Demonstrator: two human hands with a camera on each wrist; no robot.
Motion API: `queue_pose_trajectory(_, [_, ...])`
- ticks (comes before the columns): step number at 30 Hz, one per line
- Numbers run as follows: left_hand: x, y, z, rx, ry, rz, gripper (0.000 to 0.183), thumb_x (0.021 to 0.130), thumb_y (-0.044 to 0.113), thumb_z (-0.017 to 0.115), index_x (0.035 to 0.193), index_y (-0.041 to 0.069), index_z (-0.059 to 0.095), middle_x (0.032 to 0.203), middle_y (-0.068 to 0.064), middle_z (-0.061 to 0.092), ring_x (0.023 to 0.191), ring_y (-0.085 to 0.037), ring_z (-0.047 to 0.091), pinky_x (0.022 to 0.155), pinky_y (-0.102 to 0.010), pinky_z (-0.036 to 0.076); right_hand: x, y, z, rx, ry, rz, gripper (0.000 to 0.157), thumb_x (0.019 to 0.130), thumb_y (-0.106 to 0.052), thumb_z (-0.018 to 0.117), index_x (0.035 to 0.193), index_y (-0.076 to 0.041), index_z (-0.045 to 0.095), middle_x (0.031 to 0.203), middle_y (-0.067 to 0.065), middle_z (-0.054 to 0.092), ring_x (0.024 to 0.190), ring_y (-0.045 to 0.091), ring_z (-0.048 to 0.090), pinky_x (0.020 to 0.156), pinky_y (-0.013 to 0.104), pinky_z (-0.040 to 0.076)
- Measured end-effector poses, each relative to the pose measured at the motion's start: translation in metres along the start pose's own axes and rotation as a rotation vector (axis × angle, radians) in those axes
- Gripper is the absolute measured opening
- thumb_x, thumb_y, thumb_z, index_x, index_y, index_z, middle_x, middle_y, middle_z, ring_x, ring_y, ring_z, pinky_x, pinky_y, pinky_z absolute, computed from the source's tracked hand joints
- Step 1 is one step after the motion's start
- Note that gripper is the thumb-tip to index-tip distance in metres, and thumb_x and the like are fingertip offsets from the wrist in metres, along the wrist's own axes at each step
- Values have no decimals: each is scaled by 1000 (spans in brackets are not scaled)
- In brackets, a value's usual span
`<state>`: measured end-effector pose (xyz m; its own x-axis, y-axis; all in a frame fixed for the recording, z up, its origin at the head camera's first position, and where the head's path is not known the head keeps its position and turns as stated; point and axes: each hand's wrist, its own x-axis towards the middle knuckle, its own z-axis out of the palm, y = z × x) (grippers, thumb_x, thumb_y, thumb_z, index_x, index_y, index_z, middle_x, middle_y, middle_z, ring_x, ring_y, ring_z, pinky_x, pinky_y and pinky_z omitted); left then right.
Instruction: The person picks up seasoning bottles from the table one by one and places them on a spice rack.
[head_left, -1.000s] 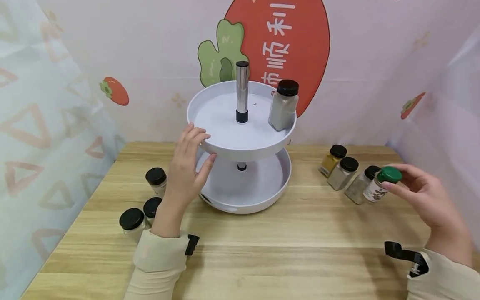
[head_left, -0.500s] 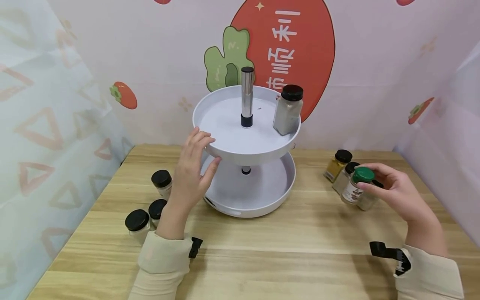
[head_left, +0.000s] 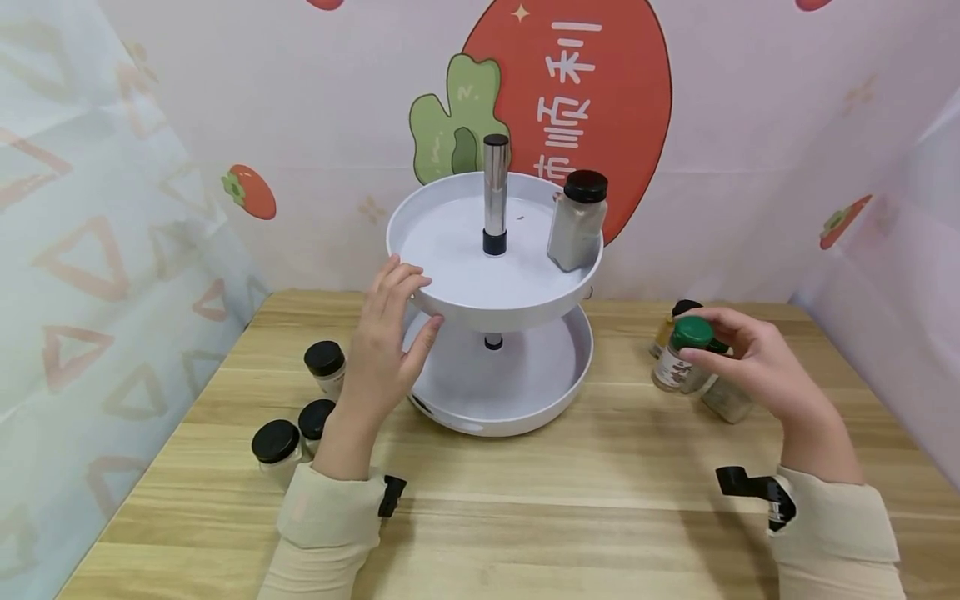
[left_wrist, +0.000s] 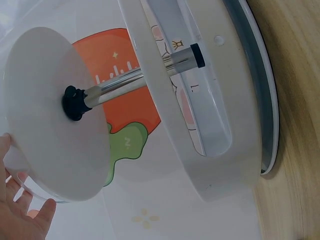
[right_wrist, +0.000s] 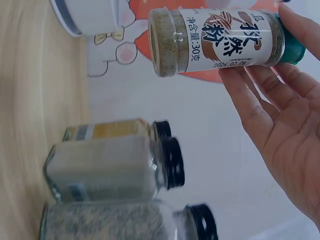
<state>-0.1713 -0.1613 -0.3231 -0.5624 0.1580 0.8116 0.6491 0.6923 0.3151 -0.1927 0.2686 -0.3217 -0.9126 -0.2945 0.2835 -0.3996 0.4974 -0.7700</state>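
Observation:
In the head view my right hand [head_left: 757, 358] pinches the green cap of a spice jar [head_left: 671, 371]. The right wrist view shows this jar [right_wrist: 217, 41] raised, brown powder behind a white label with Chinese characters. My left hand [head_left: 386, 342] holds the near left rim of the upper tray on a white two-tier rack [head_left: 495, 318], fingers over the edge and thumb below. On that upper tier, at the right, stands a black-capped jar [head_left: 576, 229] of pale powder. The lower tray [head_left: 495, 423] carries nothing visible.
Right of the rack stand a yellow jar [right_wrist: 110, 130], a pale-powder jar [right_wrist: 105, 170] and a speckled jar [right_wrist: 110, 220], all black-capped. Left on the wooden table [head_left: 525, 533] are three more black-capped jars [head_left: 276, 443], partly behind my left forearm. A printed cloth [head_left: 330, 108] hangs behind.
My right hand has carried the green-capped jar leftward from beside the speckled jar, past the other jars and toward the rack. The left hand keeps its hold on the tray rim.

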Motion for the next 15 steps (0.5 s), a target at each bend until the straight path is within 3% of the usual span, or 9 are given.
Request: queue_pose_trajectory(15, [0,-1,1,1,-2,-1,39,93,13,66,128,1,53,137,-15,53,146,-38,34,128,-40,25,21,-30,9,117,-74,-199,37,87,10,67,122,-1,62,106,-9,70,83,4,66,68,12,56])
